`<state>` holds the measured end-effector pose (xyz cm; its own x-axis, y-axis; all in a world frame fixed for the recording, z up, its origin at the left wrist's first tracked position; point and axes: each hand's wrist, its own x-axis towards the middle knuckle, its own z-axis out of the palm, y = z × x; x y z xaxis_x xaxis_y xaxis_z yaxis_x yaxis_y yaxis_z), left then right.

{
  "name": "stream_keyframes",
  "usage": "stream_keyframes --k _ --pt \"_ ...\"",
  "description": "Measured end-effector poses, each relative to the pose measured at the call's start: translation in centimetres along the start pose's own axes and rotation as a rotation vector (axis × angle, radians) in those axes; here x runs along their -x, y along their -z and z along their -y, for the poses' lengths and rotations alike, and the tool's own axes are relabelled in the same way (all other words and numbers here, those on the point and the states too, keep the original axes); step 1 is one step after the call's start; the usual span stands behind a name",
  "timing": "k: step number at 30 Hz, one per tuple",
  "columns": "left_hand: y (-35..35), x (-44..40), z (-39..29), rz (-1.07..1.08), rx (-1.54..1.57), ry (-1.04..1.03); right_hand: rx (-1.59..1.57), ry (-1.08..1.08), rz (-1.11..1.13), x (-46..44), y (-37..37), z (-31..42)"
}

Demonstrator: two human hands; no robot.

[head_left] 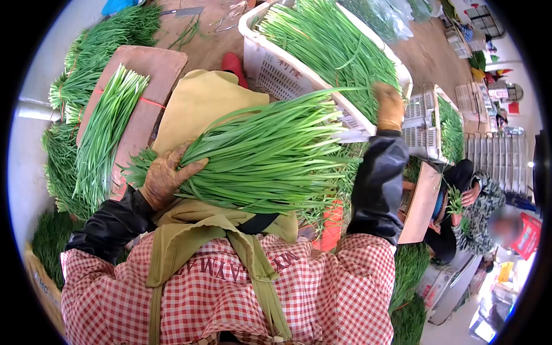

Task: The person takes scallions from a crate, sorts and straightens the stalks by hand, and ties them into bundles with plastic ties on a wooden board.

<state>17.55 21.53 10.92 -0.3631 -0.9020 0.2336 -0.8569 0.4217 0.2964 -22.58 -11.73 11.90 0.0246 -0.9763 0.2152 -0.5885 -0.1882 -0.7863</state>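
A large loose bunch of garlic chives lies across my lap, its pale stem ends pointing right. My left hand, in a stained glove, closes around the leafy end with the thumb on top. Further right, my right hand is raised at the near right edge of a white plastic crate and looks curled. Whatever it may hold is hidden. More chives fill that crate. Left of my lap, another bundle of chives rests on a brown board, with a red tie under it.
Stacked chive bundles line the left wall. A second crate with greens stands on the right. Beyond a wooden stool, a co-worker sits handling greens. Loose trimmings lie beside my right arm.
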Motion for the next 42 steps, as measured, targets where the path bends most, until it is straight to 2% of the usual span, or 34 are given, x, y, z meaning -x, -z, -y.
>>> stream_keyframes --k 1,2,3,4,6,8,10,12,13,15,16,18,21,23,24,25,27,28,29,30,31,32,33,34,36,38,39,40,42 --pt "0.1 0.2 0.1 0.026 0.010 0.031 0.273 -0.115 -0.235 0.7 2.7 -0.5" --pt "0.1 0.3 0.2 0.028 0.008 0.022 0.762 -0.216 -0.276 0.5 5.7 -2.9" --pt "0.0 0.4 0.2 0.043 0.004 0.052 1.064 -0.303 -0.215 1.1 7.9 -4.6" --pt "-0.2 0.3 0.4 0.055 0.000 0.082 1.094 -0.458 -0.164 2.7 8.7 -3.2" --pt "-0.4 0.1 0.4 0.055 -0.014 0.102 0.883 -0.277 0.035 5.2 8.7 -4.1" --pt "-0.6 -0.2 0.4 0.065 -0.029 0.115 0.025 -0.380 0.301 9.3 5.9 0.9" --pt "-0.6 -0.5 0.2 0.130 -0.079 0.178 -0.260 -0.431 0.621 12.2 3.4 6.7" --pt "0.0 -1.1 -0.1 0.160 -0.040 0.202 -0.068 -0.017 0.667 14.3 -0.2 4.7" --pt "0.4 -1.3 -0.4 0.186 0.006 0.235 -0.082 -0.013 0.667 14.7 -1.3 5.6" --pt "0.8 -1.7 -0.7 0.244 -0.030 0.256 0.891 0.635 0.207 14.9 -3.1 7.7" --pt "0.9 -1.9 -1.0 0.296 -0.051 0.275 0.884 0.631 0.206 15.2 -4.1 8.6" --pt "0.1 -2.1 -1.6 0.274 -0.117 0.258 1.128 0.603 0.261 16.2 -6.4 10.3" --pt "-1.5 -2.3 -1.5 0.315 -0.135 0.313 0.321 0.686 0.628 20.1 -10.2 15.8" --pt "-3.6 -1.3 0.9 0.115 0.536 0.215 -0.652 0.578 1.124 21.0 -12.9 18.4" --pt "-3.5 -1.5 0.6 0.123 0.532 0.209 -0.657 0.576 1.114 20.5 -11.9 19.5" --pt "-3.1 -1.5 0.0 0.131 0.368 0.241 -0.852 0.452 1.042 20.2 -11.2 20.1" --pt "-1.9 -1.6 -1.5 0.157 0.039 0.311 -0.699 0.263 0.581 17.9 -5.9 20.9" --pt "-1.5 -2.2 -2.2 0.188 0.068 0.408 -0.823 0.315 0.403 15.6 -4.5 17.4" --pt "-1.7 -2.0 -2.0 0.166 0.059 0.405 -0.922 0.381 0.222 13.3 -3.1 13.9" --pt "-2.1 -1.8 -1.8 0.144 0.052 0.402 -1.001 -0.003 0.061 13.0 0.0 14.0" --pt "-1.9 -1.9 -1.9 0.145 0.056 0.406 -0.913 -0.208 0.026 12.7 0.9 10.0" --pt "-1.6 -2.1 -2.2 0.142 0.102 0.410 -0.528 -0.297 0.074 11.7 1.0 4.8" --pt "-1.4 -2.3 -2.1 0.138 0.144 0.413 -0.361 -0.440 0.251 12.2 0.9 2.2" --pt "-1.4 -2.3 -1.8 0.141 0.142 0.418 -0.229 -0.452 0.427 13.5 0.5 1.9" --pt "-1.4 -2.3 -1.2 0.127 0.209 0.345 -0.527 -0.508 0.743 16.8 -2.3 1.1" --pt "-1.0 -2.7 -0.8 0.121 0.283 0.318 -0.659 -0.418 0.655 18.4 -4.5 -2.1" --pt "-0.8 -2.6 -0.7 0.111 0.362 0.288 -0.714 -0.462 0.611 17.9 -3.4 0.1" --pt "-0.6 -2.5 -0.5 0.110 0.357 0.294 -0.969 -0.578 0.461 17.9 -3.4 -0.9" --pt "-0.6 -2.6 -0.3 0.185 0.381 0.349 -1.161 -0.697 0.235 17.5 -3.3 -6.8"
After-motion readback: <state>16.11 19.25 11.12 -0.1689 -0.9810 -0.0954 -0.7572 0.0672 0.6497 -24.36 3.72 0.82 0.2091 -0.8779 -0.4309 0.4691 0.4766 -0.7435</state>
